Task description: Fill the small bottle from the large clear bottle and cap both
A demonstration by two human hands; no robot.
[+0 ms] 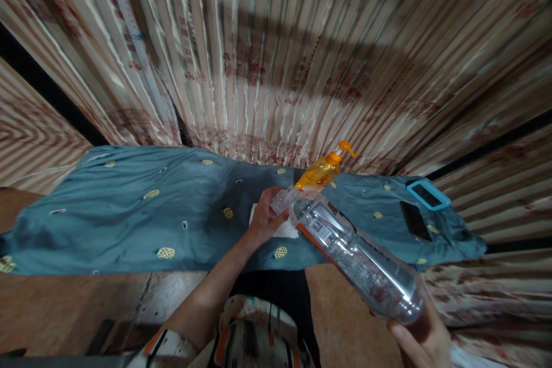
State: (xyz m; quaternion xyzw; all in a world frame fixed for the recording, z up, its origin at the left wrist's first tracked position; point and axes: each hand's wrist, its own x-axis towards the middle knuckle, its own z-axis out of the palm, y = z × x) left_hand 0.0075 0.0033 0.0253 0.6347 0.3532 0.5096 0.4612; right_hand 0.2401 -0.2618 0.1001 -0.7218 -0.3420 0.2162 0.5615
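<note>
The large bottle [357, 259] is clear, glossy plastic with a printed film label; the pump bottle [321, 171] is translucent orange plastic, shiny; the teal cloth [129, 213] looks soft and matt, with small stitched yellow motifs; the curtain [276, 57] is pleated fabric, faintly sheened; the white tissue [284, 230] is matt paper; the phone [415, 221] shows a glossy dark face.

One head-worn view, looking forward and down; close over both hands and a clear bottle [357, 253]; teal cloth [129, 213] beyond; curtain behind.
</note>
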